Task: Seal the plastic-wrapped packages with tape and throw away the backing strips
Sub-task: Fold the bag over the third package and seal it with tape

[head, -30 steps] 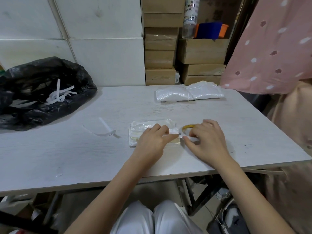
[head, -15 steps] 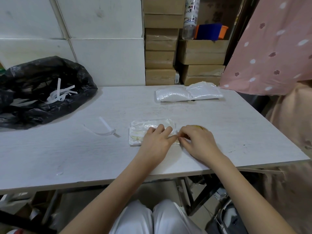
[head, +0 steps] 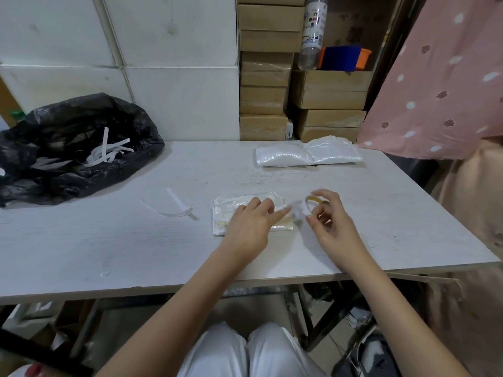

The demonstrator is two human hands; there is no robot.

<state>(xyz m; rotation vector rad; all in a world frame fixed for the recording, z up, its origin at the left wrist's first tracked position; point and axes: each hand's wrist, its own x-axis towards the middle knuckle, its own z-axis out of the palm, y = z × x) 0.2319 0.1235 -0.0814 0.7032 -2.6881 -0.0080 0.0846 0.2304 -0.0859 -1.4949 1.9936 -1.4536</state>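
Observation:
A flat plastic-wrapped package (head: pixel 224 213) lies on the white table (head: pixel 136 248) in front of me. My left hand (head: pixel 249 224) rests on its right half, fingers stretched out and pressing it down. Just right of the package, my right hand (head: pixel 330 224) is raised a little off the table with fingers curled, holding a small yellow tape roll (head: pixel 313 200). A blurred pale strip (head: pixel 295 210) runs from the roll toward my left fingertips. One loose white backing strip (head: pixel 174 206) lies on the table to the left.
A black rubbish bag (head: pixel 68 159) holding several white strips (head: pixel 109 153) sits at the table's left rear. Two white wrapped packages (head: pixel 283 156) lie at the back right. Cardboard boxes (head: pixel 265 99) stack behind the table. A pink dotted cloth (head: pixel 441 85) hangs on the right.
My right hand has lifted off the package's right edge and drawn to the right, uncovering the tape roll and a strip. The left hand stays on the package.

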